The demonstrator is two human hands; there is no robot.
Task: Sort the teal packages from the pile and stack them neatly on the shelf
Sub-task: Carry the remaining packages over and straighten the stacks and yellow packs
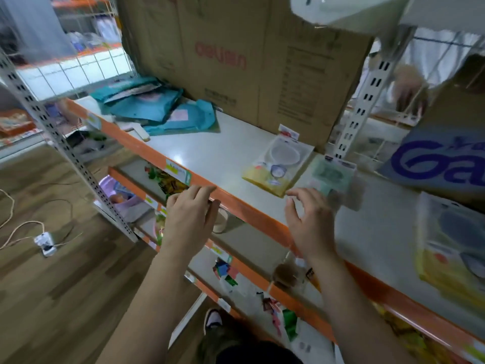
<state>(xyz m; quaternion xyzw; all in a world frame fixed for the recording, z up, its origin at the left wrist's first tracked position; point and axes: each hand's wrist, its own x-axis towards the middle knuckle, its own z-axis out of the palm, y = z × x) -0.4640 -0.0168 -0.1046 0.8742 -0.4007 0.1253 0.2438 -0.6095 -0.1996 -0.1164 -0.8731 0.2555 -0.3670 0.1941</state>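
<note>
Teal packages [154,106] lie in a skewed heap at the far-left back of the shelf [210,151], well apart from both hands. Left hand [189,216] has fingers straight at the orange front edge; right hand [309,222] has fingers spread, gripping nothing, just beside a blurred pale-green pack [332,177]. Risk: grabbing that non-teal pack by mistake, or the heap sliding if pulled from underneath.

— What colour are the packages [147,106]?
— Teal, with pink patches.
— And the shelf [210,151]?
— Pale grey, with an orange edge.
— The big box [262,61]?
— Brown, with red letters. The packet [273,179] is yellow. The floor [65,298] has brown wood stripes.
</note>
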